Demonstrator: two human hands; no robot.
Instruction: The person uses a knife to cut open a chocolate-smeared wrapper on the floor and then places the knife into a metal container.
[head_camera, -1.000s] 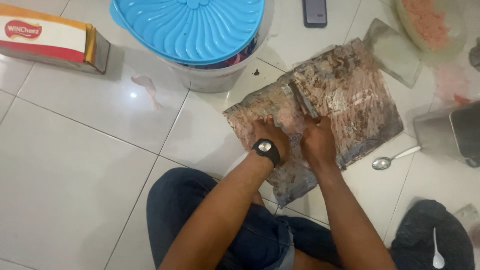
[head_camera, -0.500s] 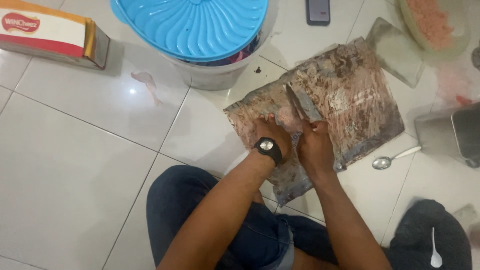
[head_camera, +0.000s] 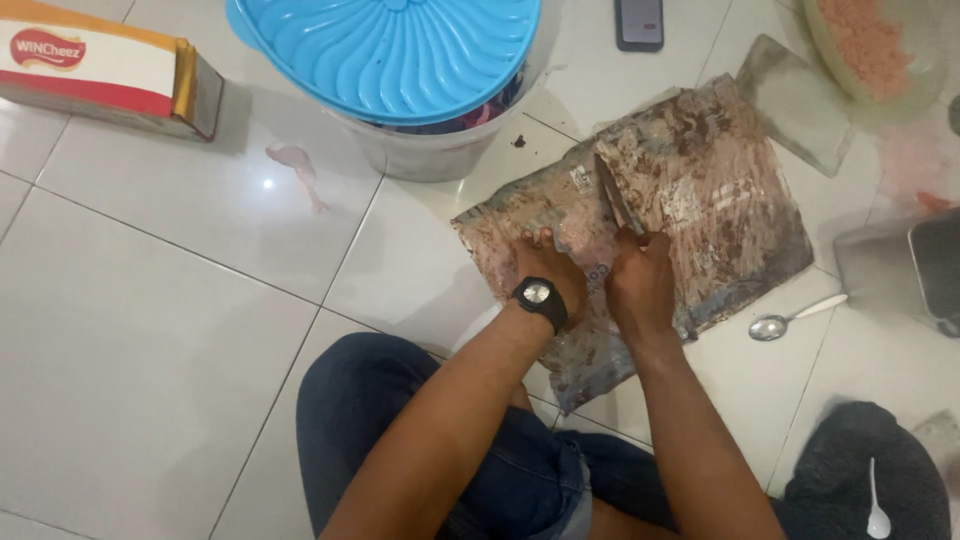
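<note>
The right hand (head_camera: 640, 285) is closed round the handle of a knife (head_camera: 617, 197), whose blade lies angled across a smeared, brown-stained plastic sheet (head_camera: 720, 200) spread on the tiled floor (head_camera: 150, 330). The left hand (head_camera: 548, 268), with a black wristwatch (head_camera: 540, 297), presses flat on the sheet just beside the right hand, fingers spread and holding nothing. To do this well I would judge that the left hand should pin the sheet firmly while keeping its fingertips clear of the blade's edge, and the knife should move in short, steady strokes so the thin sheet does not bunch or slip on the glossy tile.

Beyond the sheet stands a round tub with a ribbed blue lid (head_camera: 390, 50). Far to the left of the sheet lies a long rectangular carton (head_camera: 100, 70), white, red and orange, with an oval red label. Above the sheet is a dark phone (head_camera: 640, 20); to its right a metal spoon (head_camera: 790, 320) and a bowl of pinkish grains (head_camera: 870, 40)
</note>
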